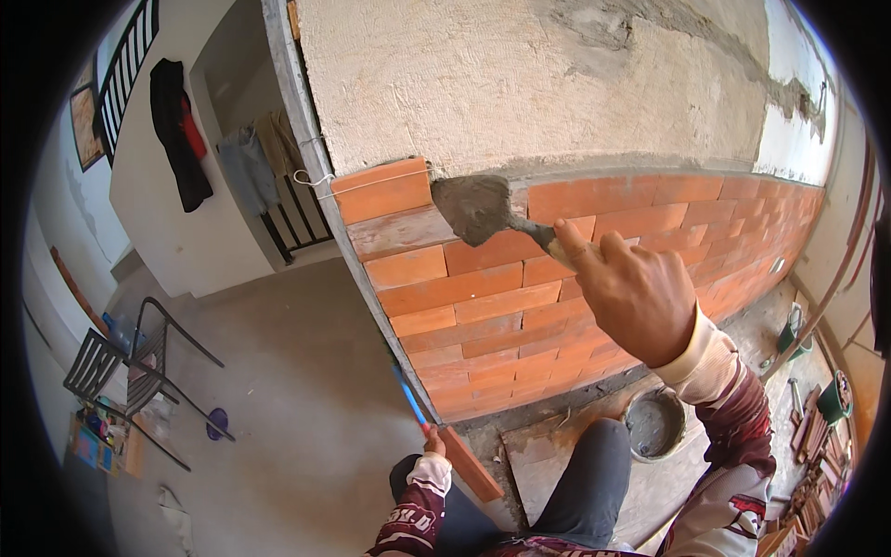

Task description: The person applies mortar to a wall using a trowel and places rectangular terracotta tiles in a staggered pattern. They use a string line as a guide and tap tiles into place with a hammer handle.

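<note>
one trowel (475, 212) in the right hand (642, 299)

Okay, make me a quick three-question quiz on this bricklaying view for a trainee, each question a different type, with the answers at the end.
1. Multiple choice: what does the right hand hold?
A) a hammer
B) a trowel
C) a paintbrush

2. True or false: the round container of grey mix stands to the left of the metal chair.

3. Fill in the blank: a thin ____ runs across the face of the top-left brick.

Key:
1. B, a trowel.
2. False: the round container of grey mix is to the right of the metal chair.
3. Cord.
</note>
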The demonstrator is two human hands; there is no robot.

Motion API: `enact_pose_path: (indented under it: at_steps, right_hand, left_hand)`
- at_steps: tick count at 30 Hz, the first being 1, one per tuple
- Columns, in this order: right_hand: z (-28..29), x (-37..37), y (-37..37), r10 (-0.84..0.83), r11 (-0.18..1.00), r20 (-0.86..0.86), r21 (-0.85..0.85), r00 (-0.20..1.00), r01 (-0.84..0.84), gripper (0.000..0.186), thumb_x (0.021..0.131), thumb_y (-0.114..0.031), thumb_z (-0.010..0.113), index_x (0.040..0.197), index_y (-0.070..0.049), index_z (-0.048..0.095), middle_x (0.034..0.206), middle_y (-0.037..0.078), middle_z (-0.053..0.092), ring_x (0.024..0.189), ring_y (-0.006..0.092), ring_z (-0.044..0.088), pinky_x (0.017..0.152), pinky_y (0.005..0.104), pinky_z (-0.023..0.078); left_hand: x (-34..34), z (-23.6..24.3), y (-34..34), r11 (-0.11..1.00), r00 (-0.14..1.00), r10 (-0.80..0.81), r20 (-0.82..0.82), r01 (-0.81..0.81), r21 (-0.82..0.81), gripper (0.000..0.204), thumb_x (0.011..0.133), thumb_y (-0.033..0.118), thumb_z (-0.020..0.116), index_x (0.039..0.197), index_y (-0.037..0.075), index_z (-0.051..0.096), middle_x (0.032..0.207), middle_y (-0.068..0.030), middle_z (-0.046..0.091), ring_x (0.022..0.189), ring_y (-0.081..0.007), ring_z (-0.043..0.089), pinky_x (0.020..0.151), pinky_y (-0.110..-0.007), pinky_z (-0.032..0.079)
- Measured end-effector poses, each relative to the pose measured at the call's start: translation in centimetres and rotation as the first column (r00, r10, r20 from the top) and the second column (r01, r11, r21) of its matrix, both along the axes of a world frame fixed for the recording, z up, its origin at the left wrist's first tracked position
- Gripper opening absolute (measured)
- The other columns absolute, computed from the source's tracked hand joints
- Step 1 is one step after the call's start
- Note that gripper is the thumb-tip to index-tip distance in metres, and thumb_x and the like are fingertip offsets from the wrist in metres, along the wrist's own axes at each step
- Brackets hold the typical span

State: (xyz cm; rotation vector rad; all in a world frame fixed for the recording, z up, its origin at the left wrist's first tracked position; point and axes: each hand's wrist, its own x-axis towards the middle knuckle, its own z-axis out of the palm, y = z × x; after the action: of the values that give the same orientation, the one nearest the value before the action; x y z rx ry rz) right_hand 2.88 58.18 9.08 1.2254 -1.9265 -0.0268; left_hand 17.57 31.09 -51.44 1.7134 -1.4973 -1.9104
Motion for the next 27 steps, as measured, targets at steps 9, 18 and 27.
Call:
enact_pose_path:
  at_steps: [9, 18, 27]
  right_hand:
    - [-1.8, -1.8, 2.8, 0.046, 0.973, 0.217, -0.23, 0.975, 0.005, 0.052, 0.079, -0.015, 0.068, 0.128, -0.011, 0.052, 0.076, 0.008, 0.059, 0.056, 0.0238, 0.061, 0.048, 0.0353, 0.047]
    - [-8.2, -2.7, 4.3, 0.334, 0.856, 0.549, -0.516, 0.766, -0.003, 0.05, 0.079, -0.015, 0.07, 0.125, -0.002, 0.056, 0.082, 0.017, 0.066, 0.069, 0.0335, 0.065, 0.06, 0.038, 0.051]
    - [-4.4, -0.5, 1.7, 0.272, 0.937, 0.531, -0.336, 0.803, -0.096, 0.048, 0.081, -0.022, 0.067, 0.123, -0.005, 0.054, 0.069, 0.017, 0.063, 0.06, 0.0353, 0.061, 0.053, 0.0438, 0.046]
  left_hand:
    - [2.6, -2.4, -2.2, 0.994, 0.996, 0.088, -0.003, -0.088, -0.057, 0.098, 0.081, 0.074, 0.038, 0.139, -0.005, 0.038, 0.134, -0.0241, 0.048, 0.102, -0.0419, 0.06, 0.08, -0.046, 0.051]
    - [0.3, 2.9, 1.3, 0.995, 0.995, 0.095, -0.008, -0.095, 0.026, 0.09, 0.083, 0.07, 0.041, 0.136, -0.003, 0.042, 0.135, -0.0251, 0.047, 0.124, -0.0391, 0.046, 0.096, -0.042, 0.043]
    - [-0.9, 0.2, 1.1, 0.998, 0.999, 0.024, -0.037, -0.026, -0.051, 0.076, 0.088, 0.064, 0.039, 0.132, 0.002, 0.048, 0.131, -0.0257, 0.05, 0.124, -0.0394, 0.046, 0.098, -0.041, 0.04]
